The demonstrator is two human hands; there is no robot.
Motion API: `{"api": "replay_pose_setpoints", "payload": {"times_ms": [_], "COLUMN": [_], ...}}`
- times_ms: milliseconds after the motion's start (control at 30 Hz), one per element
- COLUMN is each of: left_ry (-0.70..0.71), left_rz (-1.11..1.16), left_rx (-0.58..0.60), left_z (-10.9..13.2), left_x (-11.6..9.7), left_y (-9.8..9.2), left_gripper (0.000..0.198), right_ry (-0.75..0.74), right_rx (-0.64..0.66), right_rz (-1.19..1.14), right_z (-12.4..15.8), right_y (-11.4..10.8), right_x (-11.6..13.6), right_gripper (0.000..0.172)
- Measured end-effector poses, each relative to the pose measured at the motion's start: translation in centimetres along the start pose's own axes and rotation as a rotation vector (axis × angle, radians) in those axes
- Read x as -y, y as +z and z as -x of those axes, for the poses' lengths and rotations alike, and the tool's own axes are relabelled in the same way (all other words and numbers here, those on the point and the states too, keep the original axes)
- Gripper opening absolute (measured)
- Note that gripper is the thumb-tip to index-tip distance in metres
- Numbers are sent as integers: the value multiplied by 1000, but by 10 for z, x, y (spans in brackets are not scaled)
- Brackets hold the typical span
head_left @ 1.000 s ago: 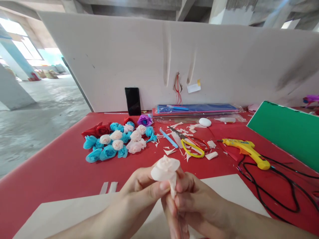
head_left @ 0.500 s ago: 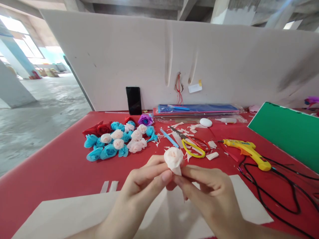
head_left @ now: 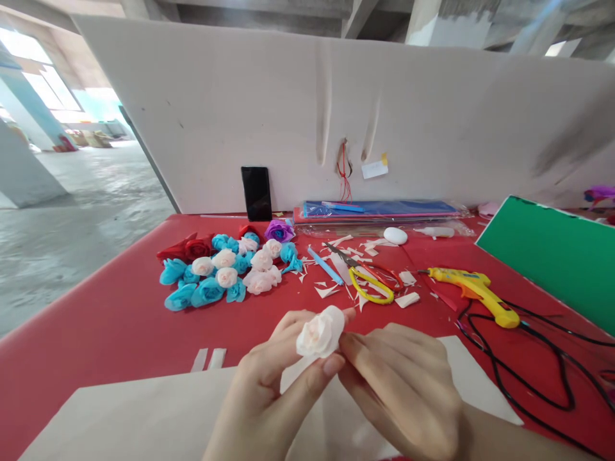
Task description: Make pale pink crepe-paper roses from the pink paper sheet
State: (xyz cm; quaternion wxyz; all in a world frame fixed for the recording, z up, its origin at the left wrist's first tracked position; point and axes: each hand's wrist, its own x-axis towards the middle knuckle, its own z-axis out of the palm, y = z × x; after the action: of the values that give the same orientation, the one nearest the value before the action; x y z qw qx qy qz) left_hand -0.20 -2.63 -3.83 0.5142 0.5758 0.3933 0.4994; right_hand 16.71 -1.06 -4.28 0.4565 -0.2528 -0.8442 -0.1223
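Observation:
A pale pink-white paper rose (head_left: 319, 333) is held up between both hands, tilted with its petals toward the left. My left hand (head_left: 273, 384) pinches it near its base with thumb and fingers. My right hand (head_left: 403, 384) is closed at the flower's right side, fingertips gripping its base; the base itself is hidden behind the fingers. Beneath the hands lies a large sheet of cream paper (head_left: 144, 410). Two short paper strips (head_left: 208, 360) rest at its far edge, left of my hands.
Finished paper flowers in blue, pink, red and purple (head_left: 225, 269) are heaped at left. Scissors (head_left: 369, 285), a blue pen-like stick (head_left: 325, 266) and paper scraps lie ahead. A yellow glue gun (head_left: 473, 291) with a black cord and a green board (head_left: 552, 262) are at right; a phone (head_left: 257, 193) leans behind.
The paper rose has moved slightly down and left and tipped over leftward. My right hand has rotated, its back now turned more upward. The camera view shifted a little.

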Motion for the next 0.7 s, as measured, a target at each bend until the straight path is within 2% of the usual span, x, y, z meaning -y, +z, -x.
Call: {"api": "replay_pose_setpoints", "payload": {"times_ms": [100,267,367,467,533,633,700], "left_ry": [79,27,-5,-67,-96,-105,-129], "left_rz": [-79,-58,1,144,247,360,429], "left_rx": [-15,4,26,68,100,175,263], "left_z": [-1,-2,-3,-5,-7,-10,-12], "left_x": [1,-1,-2,-3,-5,-8,-10], "left_y": [-2,-8,-10,-9,-7,-5,-6], "left_gripper": [22,19,22,29,25,19,16], "right_ry": [69,292,422,625,742,809,894], "right_rx": [1,-56,34,175,236,292,330], "right_rz": [-67,-326,-597,-884,-1053,-1312,-1524], "right_z": [-1,-5,-9,-15,-18,-19,-18], "right_y": [4,5,1,-4,-7,-5,-2], "right_x": [3,11,12,9,7,3,1], "right_gripper": [20,19,20,26,31,39,36]}}
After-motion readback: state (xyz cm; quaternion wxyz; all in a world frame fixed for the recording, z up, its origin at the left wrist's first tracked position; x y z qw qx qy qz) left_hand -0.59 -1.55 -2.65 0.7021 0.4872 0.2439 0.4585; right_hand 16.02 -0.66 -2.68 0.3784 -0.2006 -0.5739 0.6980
